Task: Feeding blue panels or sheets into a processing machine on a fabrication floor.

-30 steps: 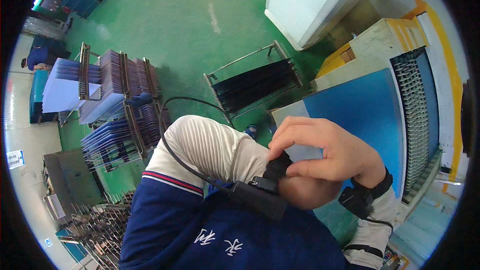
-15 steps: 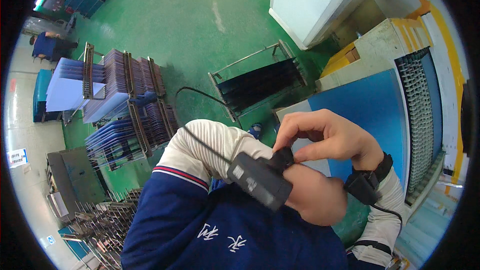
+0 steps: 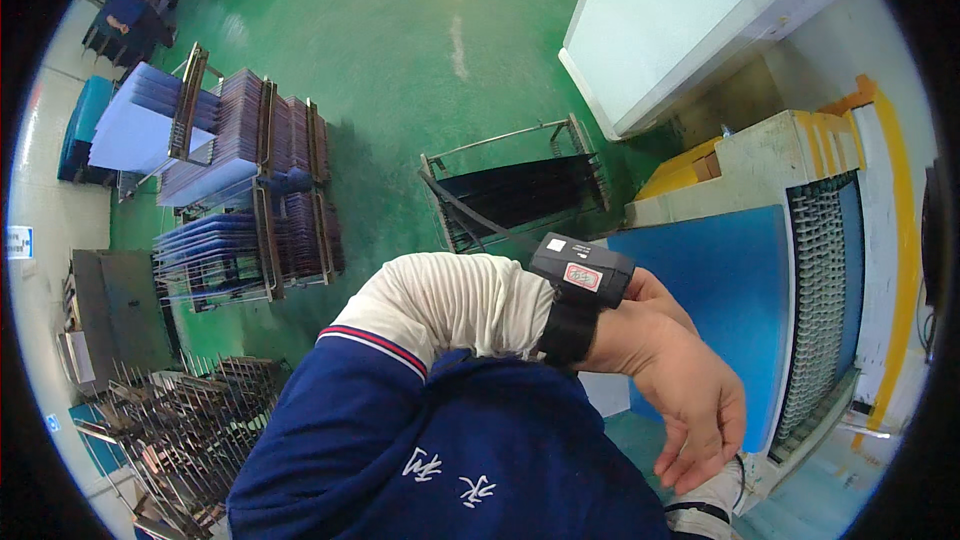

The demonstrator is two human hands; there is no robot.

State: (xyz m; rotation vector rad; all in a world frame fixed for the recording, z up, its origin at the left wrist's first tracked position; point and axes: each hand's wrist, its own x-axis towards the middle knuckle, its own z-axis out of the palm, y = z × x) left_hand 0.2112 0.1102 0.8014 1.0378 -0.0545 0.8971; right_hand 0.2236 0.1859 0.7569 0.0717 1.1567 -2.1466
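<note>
My left arm bends across my front in a white ribbed sleeve. A black box-shaped device point(image 3: 580, 270) sits on my left wrist, held by a black wrist strap point(image 3: 570, 328). Beyond that strap my left hand point(image 3: 690, 395) curls downward, its fingertips drawn together over my right forearm point(image 3: 722, 492). Whatever lies between those fingertips is hidden. A bit of skin behind the device looks like part of my right hand point(image 3: 655, 292); its fingers are covered by the left wrist and hand. A thin black cable runs along the right sleeve.
A blue panel point(image 3: 700, 270) and a bristly roller bed point(image 3: 825, 300) stand at right. Ahead is a low metal rack point(image 3: 500, 145) with dark sheets. Racks of bluish sheets point(image 3: 235, 150) stand left, spiky metal racks point(image 3: 190, 420) lower left. A co-worker point(image 3: 130, 15) is far left.
My right hand has left the left wrist strap and dropped behind my left arm. The left wrist has turned, bringing the device up and the left fingers over the right forearm. The view has shifted slightly.
</note>
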